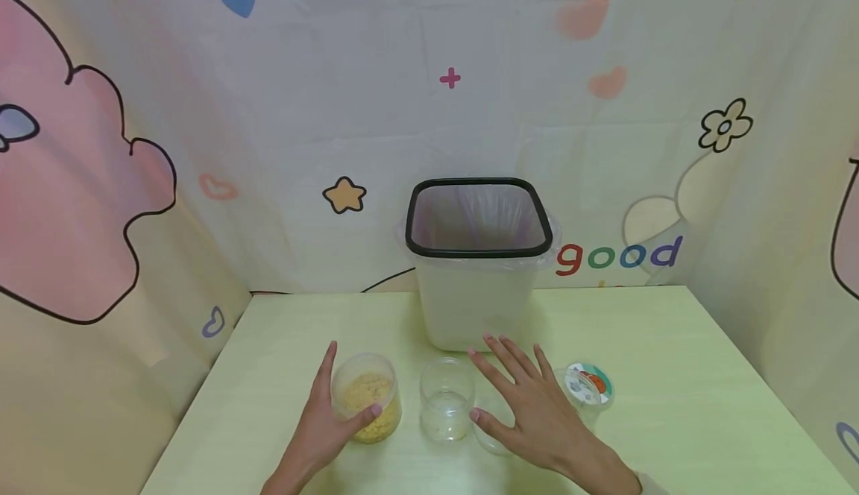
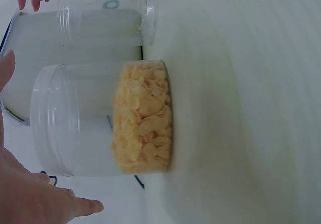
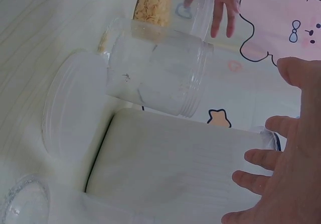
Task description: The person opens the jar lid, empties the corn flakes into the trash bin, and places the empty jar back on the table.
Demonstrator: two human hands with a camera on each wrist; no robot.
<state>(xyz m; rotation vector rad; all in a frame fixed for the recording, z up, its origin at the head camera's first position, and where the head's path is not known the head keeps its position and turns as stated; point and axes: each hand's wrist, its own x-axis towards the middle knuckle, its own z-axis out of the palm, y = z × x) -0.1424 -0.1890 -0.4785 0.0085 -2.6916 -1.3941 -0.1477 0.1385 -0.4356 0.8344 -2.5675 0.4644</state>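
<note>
A clear plastic jar (image 1: 366,398) stands upright on the left, partly filled with yellow flakes (image 2: 143,121) that look like corn flakes. Around its near left side my left hand (image 1: 321,424) is spread, thumb and fingers apart and not gripping. To the right stands a second clear jar (image 1: 447,398) with no flakes visible inside. My right hand (image 1: 540,417) hovers with its fingers fanned out, partly covering a round translucent lid (image 3: 75,108) on the table beside the second jar. Neither hand holds anything.
A cream bin (image 1: 473,301) with a black rim and plastic liner stands behind the jars. Right of my right hand are another clear container (image 1: 587,409) and a round, colourfully printed label (image 1: 604,379). A patterned curtain (image 1: 376,62) hangs around the pale table (image 1: 678,420).
</note>
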